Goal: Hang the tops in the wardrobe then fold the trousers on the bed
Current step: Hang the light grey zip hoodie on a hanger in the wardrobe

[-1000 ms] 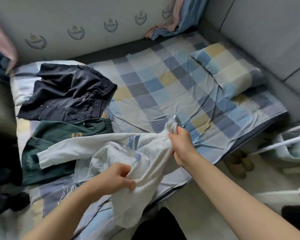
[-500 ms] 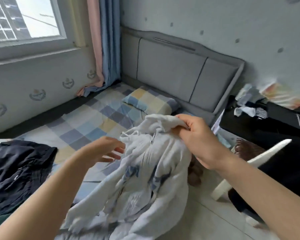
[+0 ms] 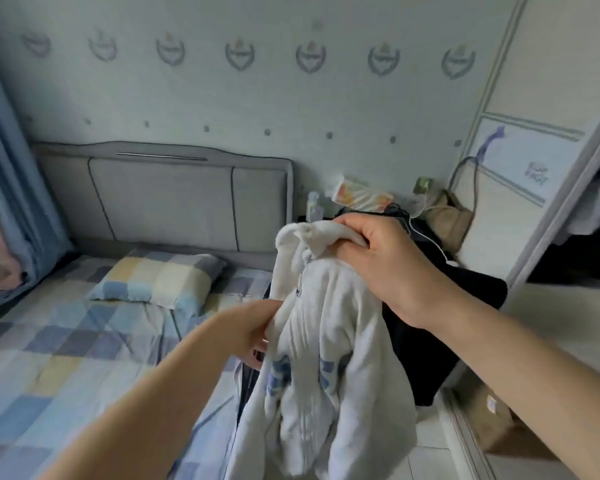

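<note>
Grey padded headboard [image 3: 163,199] against pale patterned wall [image 3: 257,98], blue curtain [image 3: 11,188] left.

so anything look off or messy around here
Nothing is spilled or damaged. The white zip-up top hangs bunched and twisted, gripped at the collar by the right hand and at its side by the left hand, with no hanger in it. The bedside surface by the headboard looks cluttered.

The bed [image 3: 66,358] lies left of the held top [image 3: 326,358], its pillow [image 3: 160,282] just before the headboard [image 3: 167,202]. The wardrobe [image 3: 541,188] stands right of the top. Behind the top sits a cluttered bedside surface [image 3: 426,244], between headboard and wardrobe.
</note>
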### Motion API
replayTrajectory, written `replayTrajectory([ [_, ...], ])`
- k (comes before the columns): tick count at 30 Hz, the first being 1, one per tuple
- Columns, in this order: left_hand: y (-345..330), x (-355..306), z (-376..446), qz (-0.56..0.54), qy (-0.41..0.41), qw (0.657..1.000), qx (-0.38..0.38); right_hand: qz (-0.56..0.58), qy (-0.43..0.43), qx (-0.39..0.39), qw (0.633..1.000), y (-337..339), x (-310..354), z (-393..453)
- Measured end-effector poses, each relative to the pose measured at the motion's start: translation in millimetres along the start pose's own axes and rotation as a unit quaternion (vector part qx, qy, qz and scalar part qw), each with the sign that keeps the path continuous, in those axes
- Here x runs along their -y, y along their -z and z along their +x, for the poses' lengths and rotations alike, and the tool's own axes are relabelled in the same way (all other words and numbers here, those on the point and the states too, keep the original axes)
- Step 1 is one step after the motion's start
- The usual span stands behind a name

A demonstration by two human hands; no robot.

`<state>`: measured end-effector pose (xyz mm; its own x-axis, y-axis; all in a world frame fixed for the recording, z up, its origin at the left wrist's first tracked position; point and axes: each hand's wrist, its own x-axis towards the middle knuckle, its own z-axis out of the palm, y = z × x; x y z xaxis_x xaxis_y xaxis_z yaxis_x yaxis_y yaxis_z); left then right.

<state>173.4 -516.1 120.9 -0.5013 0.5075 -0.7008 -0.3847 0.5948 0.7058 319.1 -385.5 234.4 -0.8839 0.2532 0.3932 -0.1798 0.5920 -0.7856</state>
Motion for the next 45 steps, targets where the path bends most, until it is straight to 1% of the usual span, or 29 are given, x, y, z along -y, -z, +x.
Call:
replayTrajectory([
  [3, -50, -51, 9, 0.021, -0.062, 0.998, -0.016, -0.04, -0.045, -0.062, 0.996, 81, -45, -4],
  [6, -80, -111, 8, 0.027, -0.137, 0.99, -0.032, -0.106, -0.09, -0.115, 0.984, 156, -82, -20],
  [9, -138, -173, 1, 0.073, -0.185, 0.98, -0.001, -0.186, -0.118, -0.171, 0.96, 221, -108, -43],
  [11, -186, -209, -1, 0.089, -0.195, 0.976, 0.031, -0.231, -0.134, -0.213, 0.94, 260, -123, -57],
  [12, -198, -220, -3, 0.089, -0.195, 0.976, 0.042, -0.245, -0.136, -0.223, 0.934, 269, -128, -59],
  [15, -246, -255, 5, 0.094, -0.179, 0.974, 0.107, -0.263, -0.136, -0.27, 0.916, 309, -140, -74],
  [17, -274, -265, 14, 0.157, -0.158, 0.965, 0.141, -0.266, -0.137, -0.299, 0.906, 331, -144, -83],
  [19, -304, -267, 29, 0.293, -0.144, 0.936, 0.133, -0.272, -0.136, -0.328, 0.894, 352, -150, -90],
  [20, -313, -264, 38, 0.371, -0.134, 0.911, 0.122, -0.274, -0.134, -0.339, 0.89, 357, -152, -92],
  [22, -333, -260, 57, 0.502, -0.075, 0.853, 0.124, -0.279, -0.127, -0.363, 0.88, 369, -157, -95],
  [24, -349, -256, 73, 0.588, -0.005, 0.796, 0.141, -0.294, -0.115, -0.372, 0.873, 373, -162, -96],
  [25, -357, -256, 79, 0.628, 0.017, 0.766, 0.137, -0.301, -0.109, -0.374, 0.871, 374, -164, -94],
  [27, -371, -264, 84, 0.699, 0.016, 0.707, 0.105, -0.309, -0.104, -0.38, 0.866, 379, -169, -92],
  [28, -376, -271, 83, 0.721, 0.0, 0.688, 0.089, -0.315, -0.105, -0.387, 0.86, 382, -171, -92],
  [29, -379, -281, 82, 0.729, -0.031, 0.68, 0.072, -0.325, -0.112, -0.394, 0.852, 386, -175, -91],
  [30, -378, -294, 85, 0.72, -0.074, 0.688, 0.054, -0.336, -0.121, -0.399, 0.845, 390, -179, -91],
  [31, -377, -307, 91, 0.681, -0.124, 0.721, 0.035, -0.343, -0.131, -0.403, 0.838, 394, -182, -92],
  [32, -375, -324, 100, 0.613, -0.174, 0.771, 0.018, -0.348, -0.142, -0.41, 0.831, 397, -187, -92],
  [33, -375, -339, 109, 0.516, -0.216, 0.829, 0.016, -0.35, -0.158, -0.417, 0.824, 399, -192, -94],
  [34, -377, -354, 116, 0.403, -0.244, 0.881, 0.037, -0.347, -0.178, -0.422, 0.818, 400, -196, -96],
  [35, -382, -366, 120, 0.291, -0.254, 0.919, 0.072, -0.34, -0.202, -0.427, 0.813, 399, -202, -98],
  [36, -389, -380, 122, 0.205, -0.262, 0.937, 0.108, -0.332, -0.228, -0.433, 0.806, 398, -209, -98],
  [37, -396, -390, 120, 0.147, -0.272, 0.941, 0.136, -0.327, -0.255, -0.433, 0.8, 396, -215, -100],
  [39, -412, -411, 117, 0.086, -0.294, 0.934, 0.185, -0.324, -0.328, -0.412, 0.786, 392, -227, -97],
  [41, -422, -428, 113, 0.055, -0.3, 0.921, 0.241, -0.251, -0.444, -0.33, 0.794, 390, -224, -92],
  [42, -426, -441, 112, 0.053, -0.303, 0.912, 0.272, -0.197, -0.512, -0.275, 0.789, 393, -218, -84],
  [43, -430, -450, 108, 0.056, -0.305, 0.903, 0.298, -0.168, -0.571, -0.21, 0.775, 396, -207, -75],
  [44, -433, -461, 104, 0.06, -0.311, 0.893, 0.32, -0.18, -0.606, -0.159, 0.758, 404, -200, -66],
  [45, -435, -469, 101, 0.061, -0.32, 0.885, 0.332, -0.227, -0.612, -0.138, 0.745, 412, -196, -56],
])
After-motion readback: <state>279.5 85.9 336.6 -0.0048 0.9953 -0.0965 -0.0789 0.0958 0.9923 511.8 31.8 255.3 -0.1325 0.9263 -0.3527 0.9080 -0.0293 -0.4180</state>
